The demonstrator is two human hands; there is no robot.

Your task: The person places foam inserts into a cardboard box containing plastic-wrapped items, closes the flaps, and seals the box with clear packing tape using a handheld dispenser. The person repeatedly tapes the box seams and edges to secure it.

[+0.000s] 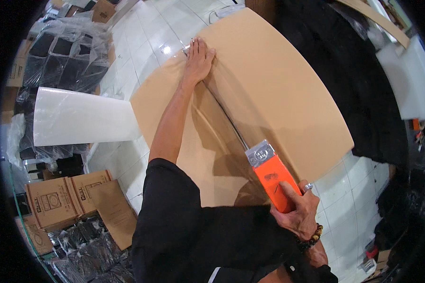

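Observation:
A large tan cardboard surface (279, 88) lies before me, with a narrow dark seam (225, 114) running diagonally across it. My left hand (199, 63) is pressed flat over the seam's far end, palm down, holding nothing. A bit of clear plastic (186, 48) shows beside its fingers. In my right hand (299, 208) is an orange tape dispenser (274, 182) with a toothed metal end. That end sits at the near part of the seam. How far any clear tape runs along the seam is hard to tell.
At the left, a white panel (81, 118) reaches the cardboard's edge. Beyond are plastic-wrapped black items (63, 60) and printed cartons (51, 203). Black fabric (343, 70) borders the right side. White floor tiles (336, 192) show around the cardboard.

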